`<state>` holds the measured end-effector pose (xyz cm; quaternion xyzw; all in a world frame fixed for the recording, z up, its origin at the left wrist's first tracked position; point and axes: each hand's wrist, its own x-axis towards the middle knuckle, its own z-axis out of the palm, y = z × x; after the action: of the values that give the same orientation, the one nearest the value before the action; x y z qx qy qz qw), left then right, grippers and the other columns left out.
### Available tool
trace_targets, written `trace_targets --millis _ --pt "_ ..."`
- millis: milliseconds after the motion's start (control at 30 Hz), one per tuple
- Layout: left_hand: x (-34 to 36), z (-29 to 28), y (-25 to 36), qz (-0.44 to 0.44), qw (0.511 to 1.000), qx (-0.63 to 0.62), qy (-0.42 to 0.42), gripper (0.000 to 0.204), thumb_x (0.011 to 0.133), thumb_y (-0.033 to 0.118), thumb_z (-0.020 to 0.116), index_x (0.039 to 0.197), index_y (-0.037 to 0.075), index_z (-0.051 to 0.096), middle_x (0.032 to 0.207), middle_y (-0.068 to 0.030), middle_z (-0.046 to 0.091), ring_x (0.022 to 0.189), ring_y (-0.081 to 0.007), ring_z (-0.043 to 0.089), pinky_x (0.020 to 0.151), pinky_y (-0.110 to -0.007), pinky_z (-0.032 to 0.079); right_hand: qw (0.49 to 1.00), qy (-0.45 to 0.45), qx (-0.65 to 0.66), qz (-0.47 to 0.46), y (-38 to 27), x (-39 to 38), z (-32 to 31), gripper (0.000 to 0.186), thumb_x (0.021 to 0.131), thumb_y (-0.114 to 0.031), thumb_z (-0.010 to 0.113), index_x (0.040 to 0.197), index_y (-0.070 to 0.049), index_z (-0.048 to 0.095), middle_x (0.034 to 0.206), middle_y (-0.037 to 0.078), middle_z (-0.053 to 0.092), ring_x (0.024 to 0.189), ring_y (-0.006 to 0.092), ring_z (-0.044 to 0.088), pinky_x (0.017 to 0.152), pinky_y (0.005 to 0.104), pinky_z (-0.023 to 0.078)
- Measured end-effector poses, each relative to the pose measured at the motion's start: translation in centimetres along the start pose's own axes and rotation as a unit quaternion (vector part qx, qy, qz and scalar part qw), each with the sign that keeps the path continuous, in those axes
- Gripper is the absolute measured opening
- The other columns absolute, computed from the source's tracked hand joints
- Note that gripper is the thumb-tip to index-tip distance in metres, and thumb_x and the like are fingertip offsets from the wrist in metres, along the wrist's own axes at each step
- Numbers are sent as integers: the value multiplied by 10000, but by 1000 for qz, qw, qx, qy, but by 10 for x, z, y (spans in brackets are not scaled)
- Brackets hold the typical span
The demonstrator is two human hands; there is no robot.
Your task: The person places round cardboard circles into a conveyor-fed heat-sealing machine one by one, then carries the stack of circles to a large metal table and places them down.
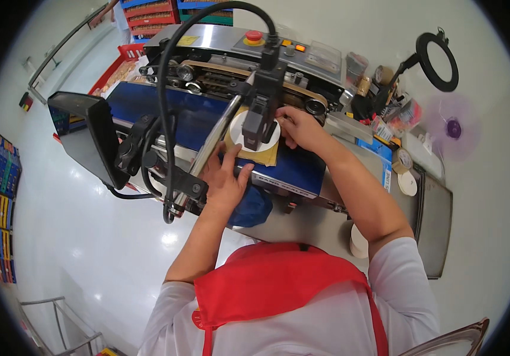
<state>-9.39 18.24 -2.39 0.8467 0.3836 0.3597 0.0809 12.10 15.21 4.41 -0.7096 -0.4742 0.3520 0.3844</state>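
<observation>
A yellow bag (268, 158) with a round white label (238, 126) lies flat on the blue conveyor belt (300, 172) of a sealing machine. Part of the label is hidden behind a black device (261, 107) on a metal arm. My left hand (226, 179) rests at the bag's near left edge, fingers apart, fingertips touching it. At the far right edge, my right hand (300, 129) has its fingers curled, with thumb and forefinger closed on the bag's edge. The device partly covers those fingertips.
A black screen (89, 133) on a clamp arm stands left of the belt. The machine's red button (254, 37) sits at the back. Tape rolls (402, 160) and a ring lamp (438, 62) are at the right. A blue cloth-like item (251, 207) hangs below the belt.
</observation>
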Motion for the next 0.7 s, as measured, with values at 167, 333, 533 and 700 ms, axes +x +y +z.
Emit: trace_targets --millis 167,333,533,700 --pt "-1 7 -15 -31 998 -39 31 486 731 421 649 1155 206 547 1303 -196 371 1275 -429 236 993 -609 139 986 128 -71 -83 -23 -7 -8 218 882 -138 511 1077 -47 548 642 23 541 519 109 541 488 255 454" --pt "4 6 -15 -27 997 5 68 482 730 381 653 1143 144 576 1329 -204 323 1259 -422 267 971 -603 231 966 176 4 -188 -77 25 -65 204 866 -159 538 1020 -31 579 755 2 573 619 85 527 569 228 442" --pt "12 15 -31 -163 981 -102 -16 475 747 368 662 1152 138 571 1307 -253 342 1199 -460 331 992 -528 268 958 -149 -172 -175 -148 106 -44 246 890 -133 512 1103 -13 537 868 23 583 818 90 547 695 233 451" --pt "1 14 -32 -130 982 -131 25 464 748 337 664 1152 132 566 1311 -247 340 1203 -448 335 993 -524 272 880 -370 -274 -121 -162 141 7 427 867 -201 571 1245 -38 456 1036 68 574 970 153 539 857 277 423"
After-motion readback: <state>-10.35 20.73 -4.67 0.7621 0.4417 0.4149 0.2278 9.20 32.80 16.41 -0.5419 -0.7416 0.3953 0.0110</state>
